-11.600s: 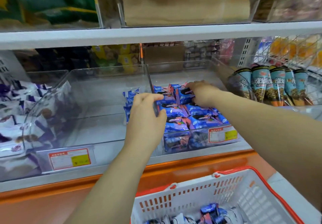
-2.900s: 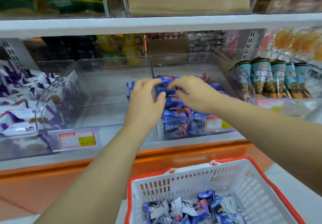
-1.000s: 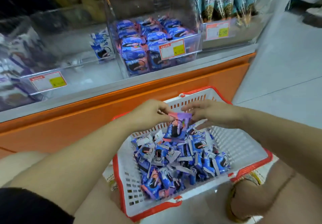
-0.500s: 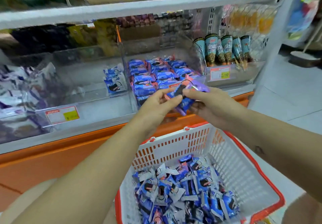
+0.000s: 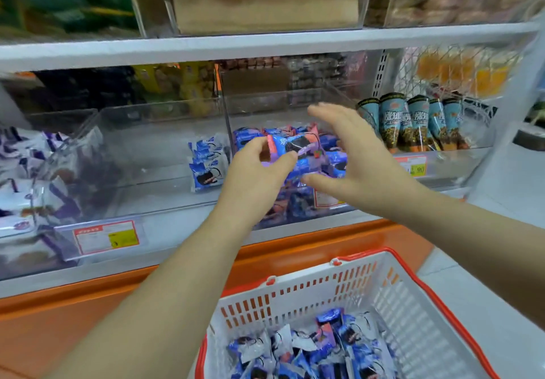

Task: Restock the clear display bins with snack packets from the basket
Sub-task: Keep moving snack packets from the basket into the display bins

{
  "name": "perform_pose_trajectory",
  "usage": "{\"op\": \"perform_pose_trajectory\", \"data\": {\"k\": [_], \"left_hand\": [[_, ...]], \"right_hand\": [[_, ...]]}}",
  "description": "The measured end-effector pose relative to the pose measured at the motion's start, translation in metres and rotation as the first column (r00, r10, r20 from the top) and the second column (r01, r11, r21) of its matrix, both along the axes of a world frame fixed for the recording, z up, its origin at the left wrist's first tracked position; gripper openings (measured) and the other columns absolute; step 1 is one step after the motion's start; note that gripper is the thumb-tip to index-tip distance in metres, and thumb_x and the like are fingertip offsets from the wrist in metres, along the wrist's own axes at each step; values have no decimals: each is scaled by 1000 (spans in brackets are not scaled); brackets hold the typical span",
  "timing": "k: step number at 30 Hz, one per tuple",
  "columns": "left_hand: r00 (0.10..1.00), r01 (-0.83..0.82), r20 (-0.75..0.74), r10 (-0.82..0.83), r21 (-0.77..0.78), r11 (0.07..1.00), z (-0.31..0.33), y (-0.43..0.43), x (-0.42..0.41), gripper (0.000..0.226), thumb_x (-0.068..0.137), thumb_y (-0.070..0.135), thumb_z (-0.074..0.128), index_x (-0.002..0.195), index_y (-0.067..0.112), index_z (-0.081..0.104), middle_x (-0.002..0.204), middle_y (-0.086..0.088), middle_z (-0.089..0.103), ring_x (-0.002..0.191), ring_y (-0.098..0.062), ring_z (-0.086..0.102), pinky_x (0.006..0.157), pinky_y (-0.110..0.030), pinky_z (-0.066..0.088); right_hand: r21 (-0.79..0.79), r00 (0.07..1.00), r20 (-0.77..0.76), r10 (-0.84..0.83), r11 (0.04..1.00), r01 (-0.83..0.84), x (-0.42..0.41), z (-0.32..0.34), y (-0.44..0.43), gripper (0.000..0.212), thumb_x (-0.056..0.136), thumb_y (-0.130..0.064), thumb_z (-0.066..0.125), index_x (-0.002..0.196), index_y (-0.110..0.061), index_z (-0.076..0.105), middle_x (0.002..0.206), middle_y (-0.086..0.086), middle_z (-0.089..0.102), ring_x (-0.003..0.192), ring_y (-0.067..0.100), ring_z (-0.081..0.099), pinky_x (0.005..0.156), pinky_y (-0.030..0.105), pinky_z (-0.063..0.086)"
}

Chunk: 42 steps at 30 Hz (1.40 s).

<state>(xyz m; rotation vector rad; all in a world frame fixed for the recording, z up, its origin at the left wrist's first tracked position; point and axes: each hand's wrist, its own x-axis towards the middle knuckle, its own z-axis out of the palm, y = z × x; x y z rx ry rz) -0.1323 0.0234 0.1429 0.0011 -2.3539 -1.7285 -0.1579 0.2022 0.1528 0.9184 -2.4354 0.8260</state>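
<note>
Pale floor (image 5: pixel 486 305) lies open at the near right, beside a white basket (image 5: pixel 392 299) with a red rim, the lowest thing in view. Blue snack packets (image 5: pixel 309 349) lie heaped in its bottom, well below the rim, so its upper walls stand bare. Beyond the basket's far edge runs an orange plinth (image 5: pixel 73 311), and above that the grey front lip of the lower shelf (image 5: pixel 177 231).

Both forearms reach over the basket toward the shelf front. The left hand (image 5: pixel 253 181) grips a small bundle (image 5: pixel 295 145) of blue and pink packets, thumb on the near side and fingers curled over the far side. The right hand (image 5: pixel 362 166) is spread wide just beside the bundle, fingers straight and apart, thumb stretched beneath it; whether the thumb touches the wrapping cannot be told. The bundle is over the front part of the right clear bin (image 5: pixel 265 104), which holds rows of the same blue packets (image 5: pixel 246 137) and has open room toward its back wall.

Left of the dividing wall, the middle bin (image 5: pixel 165 113) holds only a short stack of blue-and-white packets (image 5: pixel 206 163) against its right wall, leaving most of its floor open. A red and yellow price label (image 5: pixel 106 237) sits on its front edge. Right of the hands, blue cone snacks (image 5: pixel 413 122) stand upright. A white upper shelf (image 5: pixel 265 42) closes the space above the bins.
</note>
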Motion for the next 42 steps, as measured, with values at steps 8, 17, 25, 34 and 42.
{"op": "perform_pose_trajectory", "data": {"k": [8, 17, 25, 34, 42], "left_hand": [[991, -85, -109, 73, -111, 990, 5, -20, -16, 22, 94, 30, 62, 115, 34, 62, 100, 15, 68, 88, -5, 68, 81, -34, 58], [962, -269, -169, 216, -427, 863, -23, -52, -38, 41, 94, 18, 59, 135, 24, 56, 137, -1, 49, 128, -14, 43, 103, -17, 27], [963, -261, -161, 215, -362, 895, -25, -50, -42, 37, 94, 15, 60, 130, 27, 58, 137, 4, 45, 127, -7, 42, 95, -5, 22], [958, -281, -155, 242, -330, 901, -26, -42, -38, 40, 95, 15, 59, 134, 25, 55, 140, 5, 40, 125, -6, 43, 106, -17, 32], [956, -284, -215, 202, -488, 825, -33, -27, -16, 45, 92, 15, 60, 135, 25, 55, 153, -2, 30, 141, -24, 33, 113, -38, 30]], "right_hand": [[80, 1000, -12, 17, 997, -16, -45, 5, -26, 50, 80, -19, 75, 126, -22, 55, 107, -15, 54, 112, 15, 43, 88, 34, 44], [325, 932, 50, -359, 888, 324, -169, -12, -68, 46, 88, -13, 63, 129, -23, 44, 130, 9, 55, 129, 32, 36, 89, 45, 49], [508, 893, 186, -410, 818, 270, -216, -33, -87, 44, 87, -11, 61, 127, -22, 46, 129, 14, 56, 125, 35, 45, 95, 42, 45], [583, 895, 273, -353, 801, 138, -208, -35, -79, 55, 98, -25, 42, 152, -31, 30, 162, 2, 20, 146, 31, 23, 119, 41, 23], [406, 986, 122, -113, 912, 54, -79, -8, -35, 45, 89, -17, 52, 133, -23, 58, 132, 4, 61, 119, 27, 54, 98, 42, 45]]}}
